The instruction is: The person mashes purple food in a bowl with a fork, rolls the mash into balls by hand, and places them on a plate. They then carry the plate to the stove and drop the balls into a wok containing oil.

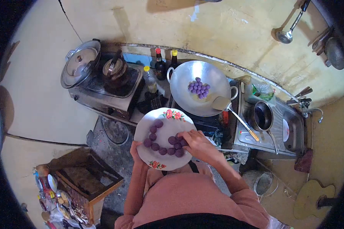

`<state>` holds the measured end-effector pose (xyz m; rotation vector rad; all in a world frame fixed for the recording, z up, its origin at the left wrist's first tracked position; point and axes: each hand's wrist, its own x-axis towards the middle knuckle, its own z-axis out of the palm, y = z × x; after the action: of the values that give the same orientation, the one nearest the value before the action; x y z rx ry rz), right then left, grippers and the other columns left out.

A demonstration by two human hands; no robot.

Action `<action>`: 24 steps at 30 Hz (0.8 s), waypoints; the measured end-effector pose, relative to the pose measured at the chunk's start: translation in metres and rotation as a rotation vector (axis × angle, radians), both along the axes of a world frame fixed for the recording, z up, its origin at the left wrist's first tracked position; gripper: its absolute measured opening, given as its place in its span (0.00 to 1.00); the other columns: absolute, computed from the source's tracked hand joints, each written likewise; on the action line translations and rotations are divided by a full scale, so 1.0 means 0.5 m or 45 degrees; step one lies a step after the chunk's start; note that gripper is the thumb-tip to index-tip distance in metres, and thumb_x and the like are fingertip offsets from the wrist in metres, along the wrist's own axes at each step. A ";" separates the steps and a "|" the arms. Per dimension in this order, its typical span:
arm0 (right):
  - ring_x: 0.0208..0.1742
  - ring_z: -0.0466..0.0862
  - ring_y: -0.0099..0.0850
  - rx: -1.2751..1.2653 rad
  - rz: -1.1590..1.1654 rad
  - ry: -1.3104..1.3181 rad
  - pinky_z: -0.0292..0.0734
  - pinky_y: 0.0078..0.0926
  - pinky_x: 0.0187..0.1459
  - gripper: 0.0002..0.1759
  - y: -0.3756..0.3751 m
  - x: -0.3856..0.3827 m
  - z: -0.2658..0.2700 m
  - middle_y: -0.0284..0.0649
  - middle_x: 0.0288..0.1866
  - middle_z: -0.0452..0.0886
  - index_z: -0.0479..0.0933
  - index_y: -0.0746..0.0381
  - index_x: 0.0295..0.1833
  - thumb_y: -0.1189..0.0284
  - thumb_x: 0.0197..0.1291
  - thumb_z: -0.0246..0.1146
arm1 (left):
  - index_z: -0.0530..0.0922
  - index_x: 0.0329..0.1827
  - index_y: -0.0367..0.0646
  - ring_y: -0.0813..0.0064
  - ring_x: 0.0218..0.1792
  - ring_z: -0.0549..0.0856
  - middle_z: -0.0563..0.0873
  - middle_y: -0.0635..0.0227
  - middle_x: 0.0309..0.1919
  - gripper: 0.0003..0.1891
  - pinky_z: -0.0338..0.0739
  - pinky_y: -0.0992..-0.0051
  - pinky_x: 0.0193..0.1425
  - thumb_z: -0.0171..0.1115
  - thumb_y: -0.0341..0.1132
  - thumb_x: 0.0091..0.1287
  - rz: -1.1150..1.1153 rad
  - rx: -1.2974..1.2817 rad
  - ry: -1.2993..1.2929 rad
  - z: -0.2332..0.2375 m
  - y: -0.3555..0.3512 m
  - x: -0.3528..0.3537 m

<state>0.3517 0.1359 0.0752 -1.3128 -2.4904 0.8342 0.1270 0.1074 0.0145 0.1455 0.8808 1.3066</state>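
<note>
My left hand [137, 153] grips the left rim of a white plate [164, 131] with red flower decoration, held in front of my body. Several purple dough balls [163, 151] lie on the plate in a curved row, with a cluster at its right side. My right hand [199, 145] reaches over the right rim, its fingers closed around a purple ball in that cluster; the fingertips are partly hidden. Beyond the plate, a large two-handled wok [181, 95] holds more purple balls [198, 88] in a little oil. A spatula [221, 104] rests across the wok's right edge.
Bottles [150, 80] stand left of the wok, beside a stove [103, 95] with a lidded pot [80, 61]. To the right are a dark saucepan [261, 116], a plastic container [262, 91] and a sink [294, 131]. A ladle [284, 36] hangs on the wall.
</note>
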 end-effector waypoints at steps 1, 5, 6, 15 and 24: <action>0.51 0.74 0.40 -0.004 -0.005 0.058 0.68 0.36 0.52 0.24 0.001 0.004 0.004 0.44 0.45 0.74 0.67 0.60 0.52 0.76 0.47 0.63 | 0.67 0.56 0.39 0.59 0.46 0.76 0.75 0.57 0.47 0.29 0.72 0.60 0.52 0.48 0.45 0.50 0.007 0.014 -0.010 -0.006 -0.002 -0.002; 0.45 0.79 0.30 -0.324 -0.010 0.589 0.73 0.27 0.48 0.19 0.042 0.061 0.016 0.40 0.42 0.78 0.71 0.61 0.48 0.77 0.48 0.65 | 0.67 0.56 0.39 0.58 0.48 0.75 0.75 0.57 0.48 0.30 0.72 0.60 0.53 0.48 0.44 0.50 0.041 -0.072 0.019 -0.039 -0.016 -0.028; 0.41 0.80 0.25 -0.317 -0.113 0.678 0.75 0.22 0.46 0.16 0.063 0.087 0.002 0.37 0.40 0.79 0.74 0.62 0.46 0.78 0.50 0.66 | 0.68 0.56 0.39 0.58 0.48 0.75 0.75 0.57 0.48 0.30 0.71 0.60 0.53 0.48 0.44 0.50 0.040 -0.051 0.012 -0.045 -0.019 -0.036; 0.38 0.83 0.33 -0.056 -0.386 0.115 0.76 0.27 0.41 0.18 0.267 0.248 -0.260 0.46 0.36 0.82 0.76 0.65 0.47 0.81 0.46 0.61 | 0.69 0.54 0.35 0.60 0.45 0.77 0.77 0.57 0.46 0.29 0.73 0.62 0.50 0.51 0.43 0.49 0.184 0.067 -0.005 0.011 -0.022 -0.041; 0.36 0.82 0.31 -0.185 -0.418 0.439 0.76 0.27 0.40 0.17 0.266 0.138 -0.209 0.44 0.37 0.82 0.75 0.63 0.50 0.76 0.53 0.60 | 0.68 0.56 0.39 0.59 0.47 0.76 0.76 0.58 0.47 0.29 0.72 0.61 0.52 0.49 0.44 0.50 0.208 -0.003 0.115 -0.010 -0.031 -0.060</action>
<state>0.4208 0.2689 -0.0293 -1.4304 -1.9197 1.0676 0.0968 0.0921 0.0094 0.1334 0.9873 1.4599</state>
